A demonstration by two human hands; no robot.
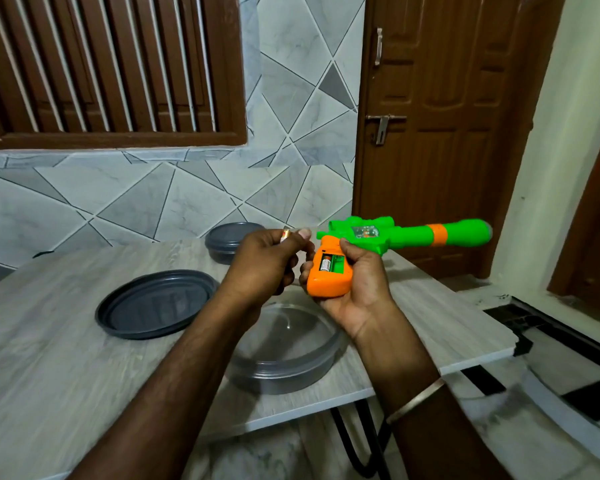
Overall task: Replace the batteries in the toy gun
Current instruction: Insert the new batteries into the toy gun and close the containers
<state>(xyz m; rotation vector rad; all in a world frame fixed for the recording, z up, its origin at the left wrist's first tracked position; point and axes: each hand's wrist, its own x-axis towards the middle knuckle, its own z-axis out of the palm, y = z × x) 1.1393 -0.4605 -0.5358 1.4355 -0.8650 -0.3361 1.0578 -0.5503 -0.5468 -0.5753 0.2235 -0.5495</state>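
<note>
The toy gun [406, 235] has a green body and barrel and an orange grip. My right hand [352, 282] holds it by the grip above the table, barrel pointing right. The battery compartment [330, 264] in the grip is open and faces me, with one battery lying in its left slot and the right slot empty. My left hand [267, 261] is just left of the grip, pinching a second battery [285, 234] between thumb and fingers; only its tip shows.
A grey wood-grain table [66, 358] lies under my hands. On it are a dark lid [156, 308], an open grey container [284, 355] below my hands and a closed container [227, 241] at the back. A door stands beyond on the right.
</note>
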